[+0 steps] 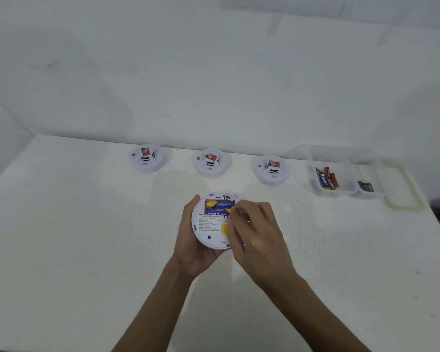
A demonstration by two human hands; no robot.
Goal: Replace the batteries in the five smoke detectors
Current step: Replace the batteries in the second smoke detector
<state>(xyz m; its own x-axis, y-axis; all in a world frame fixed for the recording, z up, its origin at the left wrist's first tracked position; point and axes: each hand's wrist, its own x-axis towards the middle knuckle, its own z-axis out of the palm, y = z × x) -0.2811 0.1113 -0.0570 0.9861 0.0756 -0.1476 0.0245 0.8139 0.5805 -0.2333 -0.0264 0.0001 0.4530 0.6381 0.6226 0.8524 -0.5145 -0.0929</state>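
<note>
My left hand (191, 246) cups a white smoke detector (208, 233) from below, its back side turned up. Its open battery bay shows two blue-and-yellow batteries (217, 207) lying side by side. My right hand (255, 233) lies over the detector's right half, with curled fingertips at the right ends of the batteries. Whether it pinches one is hidden. Three more white detectors stand in a row along the wall, face up with red stickers: left (146, 158), middle (210, 163) and right (272, 170). Something white (235, 194) shows behind the held detector.
A clear plastic box (341, 171) stands at the back right against the wall. One compartment holds red and blue batteries (328, 179), another holds dark batteries (365, 187). Its clear lid (401, 189) lies beside it on the right. The white table (74, 237) ends at the wall.
</note>
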